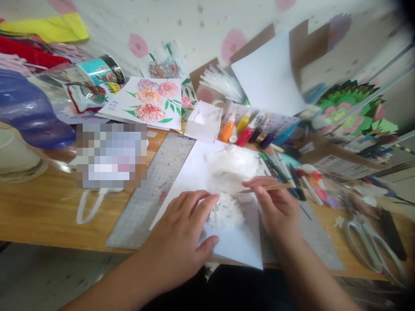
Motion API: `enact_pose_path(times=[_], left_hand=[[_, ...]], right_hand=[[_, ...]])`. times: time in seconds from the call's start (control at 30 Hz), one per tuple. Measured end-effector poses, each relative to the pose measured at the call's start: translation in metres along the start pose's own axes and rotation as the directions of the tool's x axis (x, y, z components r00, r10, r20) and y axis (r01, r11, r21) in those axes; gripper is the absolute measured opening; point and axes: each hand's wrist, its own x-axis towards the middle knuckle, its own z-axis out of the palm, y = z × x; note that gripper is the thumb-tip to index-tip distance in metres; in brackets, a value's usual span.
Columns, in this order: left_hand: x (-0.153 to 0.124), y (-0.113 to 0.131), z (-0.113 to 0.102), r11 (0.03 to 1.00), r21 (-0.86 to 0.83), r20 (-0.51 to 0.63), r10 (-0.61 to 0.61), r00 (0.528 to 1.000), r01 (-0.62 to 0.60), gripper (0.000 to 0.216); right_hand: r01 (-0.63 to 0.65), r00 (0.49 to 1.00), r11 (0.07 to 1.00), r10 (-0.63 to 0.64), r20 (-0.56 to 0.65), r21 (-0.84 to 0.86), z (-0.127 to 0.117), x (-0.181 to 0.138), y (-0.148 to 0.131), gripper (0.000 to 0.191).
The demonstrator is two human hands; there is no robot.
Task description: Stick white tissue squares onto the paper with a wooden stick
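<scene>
My left hand [183, 233] lies flat with fingers stretched on a white sheet of paper [238, 248], beside a clump of white fluffy paper bits [225, 214]. My right hand [277, 205] pinches a thin wooden stick [270, 187] held level over the sheet, its tip pointing left toward more white fluff [231, 166]. The sheet rests on a grey cutting mat [152, 194] on the wooden table [42, 207].
Paint bottles [238, 129], a small white box [204, 121] and a flower painting [149, 101] stand behind the sheet. Pens [282, 168] lie to the right, scissors [369, 242] near the right edge. A purple container [29, 108] and a pixelated patch [111, 154] sit left.
</scene>
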Motion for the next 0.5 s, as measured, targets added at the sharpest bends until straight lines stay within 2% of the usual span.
enact_pose_path(times=[0.07,0.2,0.3,0.37,0.43,0.5], left_hand=[[0.001,0.000,0.001,0.999,0.049,0.023,-0.005,1.000,0.004,0.061],[0.002,0.000,0.002,0.998,0.057,0.032,-0.012,0.999,0.010,0.047],[0.002,0.000,0.001,0.999,0.052,0.030,-0.011,0.999,0.010,0.039],[0.001,0.000,0.001,0.999,0.053,0.030,-0.002,1.000,0.000,0.036],[0.001,0.001,0.000,0.999,0.046,0.024,0.006,1.000,-0.008,0.035],[0.001,0.001,0.000,0.999,0.030,0.022,0.014,1.000,-0.014,0.034]], right_hand=[[0.022,0.998,1.000,-0.020,0.067,-0.022,0.001,0.001,-0.003,0.010],[0.076,0.986,0.997,-0.074,0.152,-0.006,0.007,0.005,-0.005,0.013],[0.029,0.990,0.999,-0.025,0.136,-0.028,0.010,0.005,-0.004,0.013],[-0.005,0.997,0.999,0.008,0.075,-0.035,0.008,0.003,-0.006,0.012],[0.034,0.999,0.999,-0.034,0.019,-0.020,0.006,0.000,-0.011,0.015],[0.120,0.992,0.993,-0.120,0.045,-0.004,0.005,-0.002,-0.018,0.019]])
